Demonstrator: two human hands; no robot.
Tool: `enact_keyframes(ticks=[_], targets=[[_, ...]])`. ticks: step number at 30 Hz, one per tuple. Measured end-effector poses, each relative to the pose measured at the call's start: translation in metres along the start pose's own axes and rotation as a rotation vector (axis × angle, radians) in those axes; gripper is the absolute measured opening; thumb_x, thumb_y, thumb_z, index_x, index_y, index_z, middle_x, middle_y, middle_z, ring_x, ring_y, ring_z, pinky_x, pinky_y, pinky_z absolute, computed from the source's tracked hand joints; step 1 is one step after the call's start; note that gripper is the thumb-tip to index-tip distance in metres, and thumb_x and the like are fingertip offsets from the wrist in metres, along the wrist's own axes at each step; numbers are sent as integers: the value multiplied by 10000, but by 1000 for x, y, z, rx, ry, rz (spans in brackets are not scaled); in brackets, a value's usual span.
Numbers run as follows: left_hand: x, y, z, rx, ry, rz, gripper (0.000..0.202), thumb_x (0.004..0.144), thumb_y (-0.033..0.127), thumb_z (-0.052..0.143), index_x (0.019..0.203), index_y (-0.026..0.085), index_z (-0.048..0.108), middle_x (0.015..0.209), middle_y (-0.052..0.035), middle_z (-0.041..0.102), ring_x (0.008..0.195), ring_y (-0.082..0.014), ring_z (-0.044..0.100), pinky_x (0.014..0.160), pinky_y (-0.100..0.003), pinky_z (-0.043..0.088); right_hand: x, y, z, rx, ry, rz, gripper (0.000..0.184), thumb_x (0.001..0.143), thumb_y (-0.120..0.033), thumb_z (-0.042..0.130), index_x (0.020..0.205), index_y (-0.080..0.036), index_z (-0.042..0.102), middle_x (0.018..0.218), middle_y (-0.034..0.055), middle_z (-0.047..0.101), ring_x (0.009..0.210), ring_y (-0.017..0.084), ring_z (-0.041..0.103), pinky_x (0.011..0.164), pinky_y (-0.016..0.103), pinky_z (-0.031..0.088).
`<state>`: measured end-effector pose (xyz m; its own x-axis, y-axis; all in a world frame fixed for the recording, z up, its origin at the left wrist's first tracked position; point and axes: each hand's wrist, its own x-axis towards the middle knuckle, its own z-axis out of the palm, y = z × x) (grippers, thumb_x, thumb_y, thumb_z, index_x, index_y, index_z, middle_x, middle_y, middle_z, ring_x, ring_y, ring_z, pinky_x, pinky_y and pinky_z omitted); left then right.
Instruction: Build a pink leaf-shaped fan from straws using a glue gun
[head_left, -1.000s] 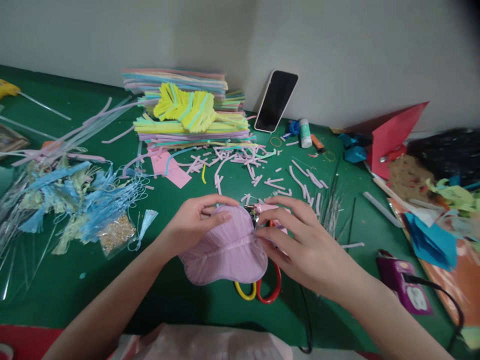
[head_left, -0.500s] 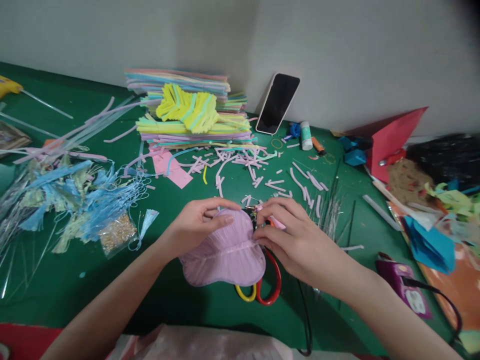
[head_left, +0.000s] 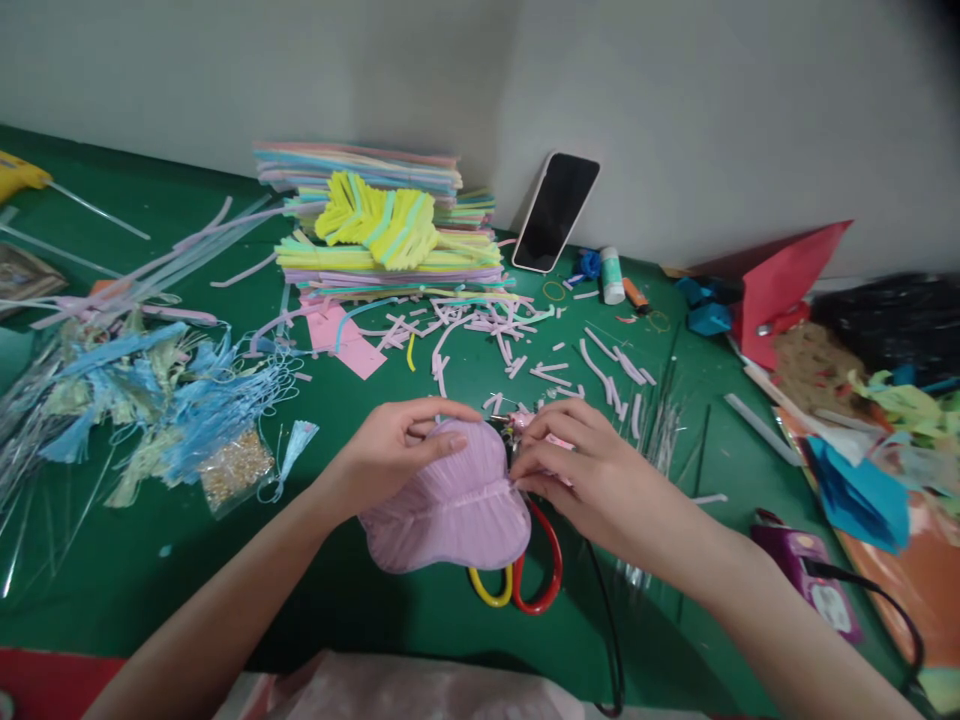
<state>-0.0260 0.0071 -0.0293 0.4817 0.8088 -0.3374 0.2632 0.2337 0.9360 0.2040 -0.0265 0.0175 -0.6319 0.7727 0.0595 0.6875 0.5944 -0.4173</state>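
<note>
A lilac, ribbed, wavy-edged pipe-cleaner piece (head_left: 450, 510) is held up above the green table. My left hand (head_left: 401, 445) grips its upper left edge, thumb in front and fingers behind. At its right edge, the fingertips of my right hand (head_left: 574, 465) are pinched together on the end of its middle ridge. Below the piece show the red and yellow handles of scissors (head_left: 555, 570), their blades hidden. Just beyond my right fingers lies a small pink object with a metal tip (head_left: 517, 420), partly covered by the hand.
Bundles of coloured pipe cleaners (head_left: 390, 275) lie by the wall, with a phone (head_left: 556, 212) leaning nearby. Lilac offcuts (head_left: 502, 325) are scattered ahead. Blue tassels (head_left: 217, 375) and a bag of gold beads (head_left: 234, 470) lie left; thin wires (head_left: 656, 430) and a purple device (head_left: 806, 570) right.
The fingers of my right hand have shifted slightly along the right edge of the lilac piece. My left hand and the piece stay nearly still.
</note>
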Motion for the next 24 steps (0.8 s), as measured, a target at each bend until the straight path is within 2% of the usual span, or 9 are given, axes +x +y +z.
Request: enact_keyframes(ticks=[6,10,12,15,17,20,22,24], targets=[[-1,3,0,17,-32,-8,286,809,407,670,1049,257,711,878,14,717,663,-109,574,567,-187,393,2,0,-6,117,-78,40,172,869,-85,579,812,-204,690,907,63,621,1008,221,505,856,362,477],[0,8,-2,69,-78,45,225,829,365,649,1005,251,730,1026,9,716,814,-144,617,700,-213,439,5,2,-9,207,-215,64,137,874,-154,614,826,-235,714,887,39,641,943,192,555,828,334,474],[0,10,-3,93,-111,47,222,831,364,644,1000,250,733,1042,8,717,874,-164,622,761,-233,445,7,2,-10,263,-292,71,115,876,-185,627,834,-234,722,856,22,662,886,170,587,844,326,466],[1,9,-4,116,-149,47,231,832,376,641,1009,255,729,1037,10,721,895,-170,625,800,-246,443,10,2,-13,323,-367,81,116,884,-200,622,857,-227,731,856,12,691,855,151,617,855,304,459],[1,9,-5,122,-161,49,238,834,384,638,1012,253,727,1035,7,724,889,-170,628,802,-249,445,10,3,-19,372,-412,106,92,864,-265,654,891,-234,737,886,12,709,881,158,628,842,295,463],[0,10,-6,127,-178,57,247,834,384,638,1020,248,728,1039,-2,727,893,-177,631,785,-247,448,10,10,-31,509,-437,265,216,810,-420,688,932,-249,740,911,11,727,833,170,655,773,291,492],[-1,13,-6,148,-192,75,243,837,375,636,1024,254,731,1043,-2,728,896,-178,628,765,-240,444,10,15,-34,664,-403,454,265,818,-474,650,909,-239,732,834,8,726,667,154,659,659,288,513],[-3,18,-6,176,-194,96,237,843,377,631,1024,264,733,1037,4,727,860,-166,618,736,-230,432,12,18,-29,821,-383,579,287,804,-491,649,866,-221,721,747,2,706,534,130,619,542,269,501]])
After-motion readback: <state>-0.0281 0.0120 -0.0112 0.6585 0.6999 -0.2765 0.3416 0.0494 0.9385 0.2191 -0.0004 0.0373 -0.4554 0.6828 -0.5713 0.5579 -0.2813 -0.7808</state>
